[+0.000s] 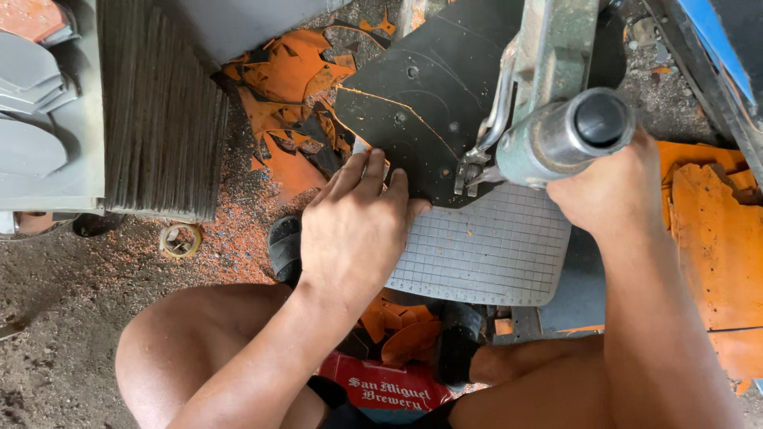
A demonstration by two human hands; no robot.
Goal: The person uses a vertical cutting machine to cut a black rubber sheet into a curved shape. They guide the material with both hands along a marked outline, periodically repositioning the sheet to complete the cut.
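My left hand (354, 226) lies flat, fingers together, pressing the near edge of a dark grey sheet (413, 95) against the gridded white bed (493, 250) of a lever cutter. The sheet has curved lines scored on it and sticks out to the far side of the blade. My right hand (612, 187) is wrapped around the round metal handle (568, 131) of the cutter's lever arm (548, 48), whose open tube end faces the camera. My bare knees show at the bottom of the view.
Orange and dark offcuts (294, 95) litter the gritty floor beyond the cutter. A tall stack of thin grey sheets (163, 111) stands at left with cut grey shapes (32, 95) beside it. Orange sheets (719, 238) lie at right. A red crate (385, 389) sits under me.
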